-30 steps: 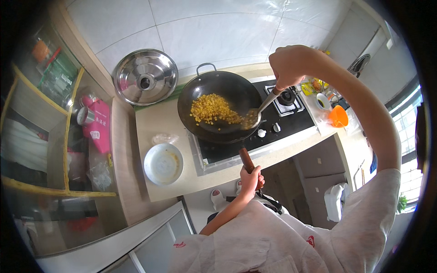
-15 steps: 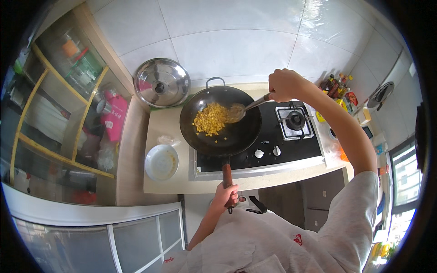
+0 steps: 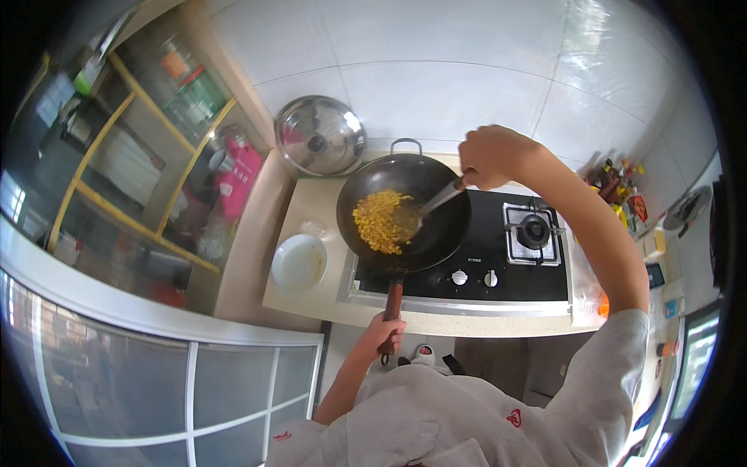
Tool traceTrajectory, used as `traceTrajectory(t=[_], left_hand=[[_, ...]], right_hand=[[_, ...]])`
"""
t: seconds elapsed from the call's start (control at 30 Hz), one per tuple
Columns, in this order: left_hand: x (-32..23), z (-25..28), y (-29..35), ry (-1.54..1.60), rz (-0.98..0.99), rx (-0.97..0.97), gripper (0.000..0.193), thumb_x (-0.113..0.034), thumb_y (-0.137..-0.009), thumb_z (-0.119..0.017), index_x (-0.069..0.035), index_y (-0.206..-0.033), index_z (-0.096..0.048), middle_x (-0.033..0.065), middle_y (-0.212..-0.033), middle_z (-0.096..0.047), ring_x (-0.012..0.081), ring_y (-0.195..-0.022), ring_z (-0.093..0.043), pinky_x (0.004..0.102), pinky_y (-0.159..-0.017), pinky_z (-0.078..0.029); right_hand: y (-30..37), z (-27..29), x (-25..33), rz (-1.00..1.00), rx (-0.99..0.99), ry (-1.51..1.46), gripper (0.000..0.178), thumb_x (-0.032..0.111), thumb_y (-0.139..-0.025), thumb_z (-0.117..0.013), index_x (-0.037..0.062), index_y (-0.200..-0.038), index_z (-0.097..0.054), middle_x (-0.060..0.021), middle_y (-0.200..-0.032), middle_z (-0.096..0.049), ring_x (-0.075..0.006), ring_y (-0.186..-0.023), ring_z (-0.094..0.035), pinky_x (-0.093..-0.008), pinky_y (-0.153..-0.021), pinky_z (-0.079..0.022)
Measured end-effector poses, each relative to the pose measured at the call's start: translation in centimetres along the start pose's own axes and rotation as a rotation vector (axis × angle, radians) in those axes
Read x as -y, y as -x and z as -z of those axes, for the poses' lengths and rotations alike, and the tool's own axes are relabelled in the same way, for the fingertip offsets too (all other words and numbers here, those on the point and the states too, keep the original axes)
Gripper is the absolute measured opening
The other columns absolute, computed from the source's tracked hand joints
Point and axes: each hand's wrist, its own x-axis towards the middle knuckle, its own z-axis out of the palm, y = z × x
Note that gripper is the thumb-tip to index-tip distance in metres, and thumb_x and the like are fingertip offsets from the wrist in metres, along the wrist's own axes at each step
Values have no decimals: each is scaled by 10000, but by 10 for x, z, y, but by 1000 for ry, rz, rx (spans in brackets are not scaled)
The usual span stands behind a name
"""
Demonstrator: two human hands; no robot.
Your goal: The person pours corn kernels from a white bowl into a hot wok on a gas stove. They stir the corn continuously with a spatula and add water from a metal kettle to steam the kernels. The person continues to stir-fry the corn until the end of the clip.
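Observation:
A dark wok [image 3: 445,243] sits over the left side of the black gas stove [image 3: 498,241]. My left hand [image 3: 381,335] is closed round its brown wooden handle [image 3: 395,300]. From the right, my right hand [image 3: 489,159] grips a metal spatula [image 3: 441,198], its arm reaching over the stove. The spatula's blade dips into a heap of yellow corn kernels [image 3: 377,218] on the wok's left and middle; the blade is partly blurred.
A shiny steel lid [image 3: 319,136] leans against the tiled wall behind. A white bowl [image 3: 299,263] stands on the counter left of the wok. Right of it is a bare burner [image 3: 533,232], with several sauce bottles [image 3: 618,180] in the far right corner. Glass-fronted shelves [image 3: 148,187] line the left.
The whole view has shifted and tilted. The spatula blade has moved nearer the wok's front, and the corn is pushed into a longer heap. Both hands keep their grips.

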Motion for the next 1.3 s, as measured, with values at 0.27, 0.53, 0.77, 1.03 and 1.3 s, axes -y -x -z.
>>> traceTrajectory(t=[0.27,0.53,0.77,1.03,1.3], left_hand=[[1,1,-1,5,-16,53,169,-51,-783,-591,-90,-798,-427,-3,-636,-441,87,-482,-441,269,-426,-380],[13,-8,-16,149,-32,95,190,-25,-787,-588,-65,-825,-406,21,-647,-451,107,-494,-462,283,-431,-389],[13,-6,-17,128,-82,124,224,-29,-779,-556,-58,-876,-356,35,-647,-447,117,-476,-494,288,-404,-437],[9,0,-15,102,-88,110,214,-36,-780,-543,-63,-865,-349,33,-630,-443,115,-457,-491,277,-384,-430],[11,2,-16,127,-54,116,248,-46,-784,-566,-73,-893,-345,29,-649,-435,115,-477,-490,282,-400,-427]], right_hand=[[-8,31,51,-287,576,-258,454,357,-807,-559,1,-526,-570,-75,-494,-559,-157,-406,-529,-309,-448,-450],[-78,36,127,-500,422,-325,264,197,-764,-593,-62,-721,-625,-135,-730,-650,-180,-492,-606,-278,-479,-520],[-94,53,111,-573,248,-140,368,330,-772,-607,7,-601,-646,-132,-560,-616,-238,-465,-589,-349,-516,-496],[-70,-1,125,-578,318,-97,359,339,-795,-599,7,-681,-677,-174,-595,-623,-319,-580,-627,-397,-617,-511],[-17,7,141,-398,267,-148,357,343,-839,-562,36,-710,-693,-170,-547,-584,-334,-538,-592,-418,-576,-482]])
